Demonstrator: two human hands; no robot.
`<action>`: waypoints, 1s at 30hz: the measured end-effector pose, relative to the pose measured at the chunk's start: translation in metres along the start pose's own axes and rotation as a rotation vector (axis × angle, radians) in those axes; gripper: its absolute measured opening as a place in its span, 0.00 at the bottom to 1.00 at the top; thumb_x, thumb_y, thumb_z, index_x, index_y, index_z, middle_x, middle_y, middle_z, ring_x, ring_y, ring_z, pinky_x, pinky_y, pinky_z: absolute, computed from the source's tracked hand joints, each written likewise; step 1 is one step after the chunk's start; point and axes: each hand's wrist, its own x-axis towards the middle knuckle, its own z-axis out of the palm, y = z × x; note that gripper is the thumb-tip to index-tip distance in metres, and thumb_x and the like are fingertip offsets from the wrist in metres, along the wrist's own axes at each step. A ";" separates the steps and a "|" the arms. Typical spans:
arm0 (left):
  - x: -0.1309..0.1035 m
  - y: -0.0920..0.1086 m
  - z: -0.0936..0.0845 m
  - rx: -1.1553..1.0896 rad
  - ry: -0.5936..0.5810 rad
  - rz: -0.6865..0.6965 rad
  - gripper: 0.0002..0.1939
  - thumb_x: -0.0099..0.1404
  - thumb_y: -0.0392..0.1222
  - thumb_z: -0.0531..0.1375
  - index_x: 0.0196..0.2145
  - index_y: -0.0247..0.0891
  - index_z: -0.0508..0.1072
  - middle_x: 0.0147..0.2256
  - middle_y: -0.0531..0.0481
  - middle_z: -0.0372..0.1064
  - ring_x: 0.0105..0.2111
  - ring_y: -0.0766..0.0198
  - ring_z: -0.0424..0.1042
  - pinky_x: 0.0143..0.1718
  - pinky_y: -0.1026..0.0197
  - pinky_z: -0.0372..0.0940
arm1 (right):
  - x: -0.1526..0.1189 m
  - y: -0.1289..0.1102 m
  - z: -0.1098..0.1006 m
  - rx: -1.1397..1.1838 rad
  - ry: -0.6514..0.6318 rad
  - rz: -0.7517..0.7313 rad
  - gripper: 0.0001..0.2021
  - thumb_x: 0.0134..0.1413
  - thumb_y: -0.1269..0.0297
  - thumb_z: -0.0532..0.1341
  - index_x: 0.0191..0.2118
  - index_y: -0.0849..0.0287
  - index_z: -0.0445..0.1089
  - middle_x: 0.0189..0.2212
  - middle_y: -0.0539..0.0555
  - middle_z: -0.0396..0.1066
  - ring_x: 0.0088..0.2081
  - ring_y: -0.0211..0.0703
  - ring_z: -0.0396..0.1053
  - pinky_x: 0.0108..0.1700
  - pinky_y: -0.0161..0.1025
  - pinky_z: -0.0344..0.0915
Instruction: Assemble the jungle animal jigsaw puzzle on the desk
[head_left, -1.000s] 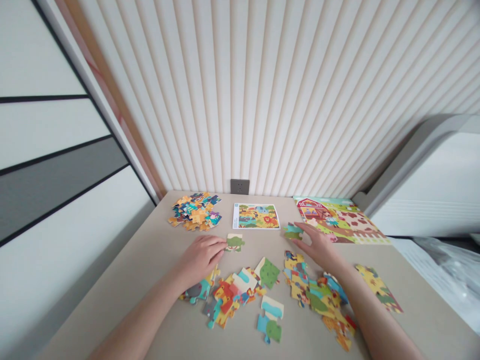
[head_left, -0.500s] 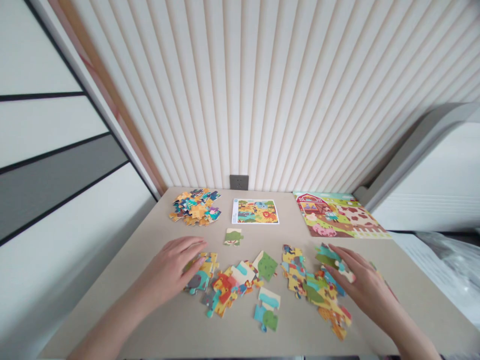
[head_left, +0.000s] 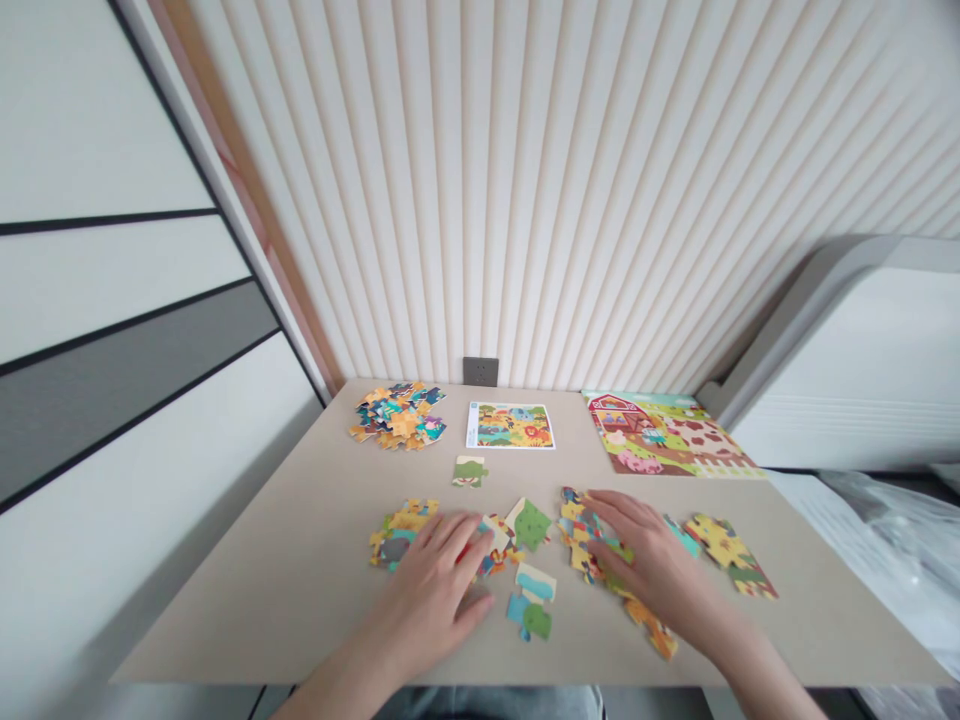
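My left hand [head_left: 435, 572] lies over the left cluster of jigsaw pieces, its fingers stretched out and thumb apart, covering many of them. Beyond it show joined pieces [head_left: 397, 545] with a grey animal. My right hand [head_left: 649, 548] rests, fingers spread, on another cluster of pieces [head_left: 576, 535]; an orange piece [head_left: 651, 628] pokes out below the palm. Between the hands are a green tree piece [head_left: 531, 524] and a joined blue-and-green pair [head_left: 532, 605]. To the right of my right hand, yellow and green pieces [head_left: 724, 545] are joined.
A single green piece [head_left: 470, 471] lies below the animal picture card [head_left: 511, 425]. At the back left is a heap of pieces [head_left: 399, 415]; at the back right, a farm picture board [head_left: 664, 433]. Clear plastic wrapping [head_left: 900, 530] lies beyond the table's right edge.
My left hand has moved right and nearer, onto the left cluster's middle. My right hand has moved left, uncovering the yellow and green pieces at the right. The view has shifted slightly.
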 end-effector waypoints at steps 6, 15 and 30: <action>0.012 0.012 0.013 -0.036 0.002 -0.013 0.29 0.69 0.41 0.62 0.66 0.46 0.64 0.66 0.45 0.63 0.64 0.47 0.62 0.66 0.39 0.58 | 0.079 -0.031 0.010 0.219 -0.429 -0.306 0.31 0.62 0.65 0.65 0.69 0.44 0.62 0.68 0.53 0.64 0.70 0.53 0.58 0.72 0.57 0.50; 0.007 0.009 0.004 -0.064 0.021 -0.016 0.22 0.70 0.41 0.61 0.61 0.47 0.69 0.60 0.45 0.67 0.61 0.49 0.65 0.65 0.42 0.60 | 0.090 -0.005 0.023 0.225 -0.231 -0.240 0.30 0.58 0.55 0.68 0.66 0.50 0.68 0.58 0.60 0.71 0.59 0.55 0.69 0.63 0.50 0.63; 0.072 -0.083 0.012 0.060 0.018 0.009 0.21 0.78 0.45 0.48 0.61 0.41 0.71 0.63 0.41 0.68 0.62 0.53 0.67 0.64 0.47 0.59 | 0.107 0.040 0.038 0.131 -0.166 0.034 0.29 0.56 0.58 0.66 0.63 0.57 0.70 0.59 0.63 0.71 0.59 0.57 0.69 0.63 0.51 0.62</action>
